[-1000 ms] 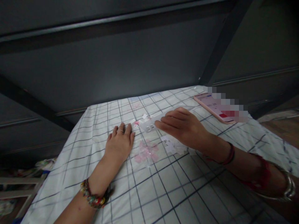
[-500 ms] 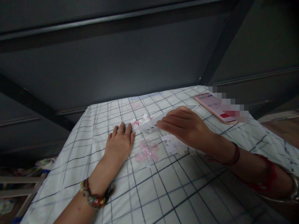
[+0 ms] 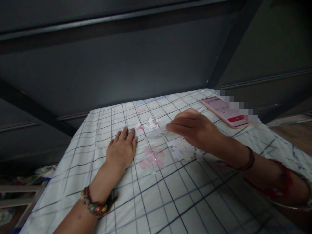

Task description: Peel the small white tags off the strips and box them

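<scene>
My left hand point(image 3: 122, 148) lies flat on the checked cloth point(image 3: 107, 182), fingers spread, a ring on one finger. My right hand point(image 3: 195, 130) is closed, its fingertips pinching a translucent whitish strip point(image 3: 156, 132) that tilts just above the cloth; its far part is hidden behind the hand. Below the strip lies a see-through pink flower-shaped piece point(image 3: 152, 157). Under my right hand spreads a loose pile of small white paper pieces point(image 3: 181, 150). Small pink-and-white pieces point(image 3: 141, 127) lie beyond the strip, near my left fingertips.
A phone point(image 3: 224, 110) in a pink case, its screen lit, rests at the far right of the cloth. A dark panelled surface point(image 3: 126, 71) rises behind the far edge. At the lower left stands a pale wooden frame point(image 3: 21, 188), below the cloth's level.
The strip in my right hand has tilted and shows less of its flat face; more of the small pink-and-white pieces behind it shows. My left hand stays flat on the cloth.
</scene>
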Tool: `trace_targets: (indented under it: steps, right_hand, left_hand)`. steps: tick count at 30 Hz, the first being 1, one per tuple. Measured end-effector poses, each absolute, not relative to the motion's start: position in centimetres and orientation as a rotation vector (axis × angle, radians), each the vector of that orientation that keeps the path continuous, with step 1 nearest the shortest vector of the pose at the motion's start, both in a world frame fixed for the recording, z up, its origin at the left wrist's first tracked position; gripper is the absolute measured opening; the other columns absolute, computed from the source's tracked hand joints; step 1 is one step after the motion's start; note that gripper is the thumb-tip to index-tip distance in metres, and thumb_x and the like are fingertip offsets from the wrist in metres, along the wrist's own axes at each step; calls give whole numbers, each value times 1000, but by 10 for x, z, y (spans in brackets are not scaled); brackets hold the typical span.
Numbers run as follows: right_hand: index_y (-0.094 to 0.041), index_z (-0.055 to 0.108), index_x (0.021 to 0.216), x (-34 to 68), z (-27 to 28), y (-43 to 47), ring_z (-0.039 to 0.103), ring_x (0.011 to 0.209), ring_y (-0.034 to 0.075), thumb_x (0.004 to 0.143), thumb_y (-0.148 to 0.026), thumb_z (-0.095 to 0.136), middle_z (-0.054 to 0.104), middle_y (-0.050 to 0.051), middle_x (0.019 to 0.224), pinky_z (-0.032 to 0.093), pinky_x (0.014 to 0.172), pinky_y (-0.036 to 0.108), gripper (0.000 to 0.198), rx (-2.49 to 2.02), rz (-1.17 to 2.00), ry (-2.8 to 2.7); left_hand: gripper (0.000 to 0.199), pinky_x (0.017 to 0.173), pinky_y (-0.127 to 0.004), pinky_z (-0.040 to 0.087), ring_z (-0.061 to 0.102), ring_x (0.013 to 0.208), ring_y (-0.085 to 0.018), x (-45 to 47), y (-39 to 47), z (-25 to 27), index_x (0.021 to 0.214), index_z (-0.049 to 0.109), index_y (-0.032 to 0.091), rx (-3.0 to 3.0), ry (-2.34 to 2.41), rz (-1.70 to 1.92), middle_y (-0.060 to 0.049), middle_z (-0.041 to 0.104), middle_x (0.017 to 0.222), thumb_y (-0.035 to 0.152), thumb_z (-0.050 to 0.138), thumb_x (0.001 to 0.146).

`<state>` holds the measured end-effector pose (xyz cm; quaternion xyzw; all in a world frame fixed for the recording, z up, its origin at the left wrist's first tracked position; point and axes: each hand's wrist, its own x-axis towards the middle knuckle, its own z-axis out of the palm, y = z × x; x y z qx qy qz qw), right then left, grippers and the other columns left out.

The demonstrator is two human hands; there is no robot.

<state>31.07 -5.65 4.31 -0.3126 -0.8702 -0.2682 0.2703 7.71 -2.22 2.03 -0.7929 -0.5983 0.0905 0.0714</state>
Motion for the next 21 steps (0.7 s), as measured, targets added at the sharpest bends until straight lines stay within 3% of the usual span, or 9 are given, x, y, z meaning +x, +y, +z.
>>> trace_targets:
  steps: [13,21]
  right_hand:
    - [-16,58,91,323,56,-68,42,60,15,84,3,38,55,0,64,34,57,29,28,-982,-773,-2380]
    - [-13,60,86,323,64,-76,46,61,15,86,3,40,57,2,63,37,60,28,25,-866,-768,-2403]
  left_hand:
    - [48,102,-46,43,37,138,-31,77,-24,21,146,38,16,-2371,-1861,259,-15,38,151,30,29,101]
    - [48,103,-46,42,36,139,-31,79,-25,23,147,35,15,-2367,-1878,292,-16,36,152,31,29,102]
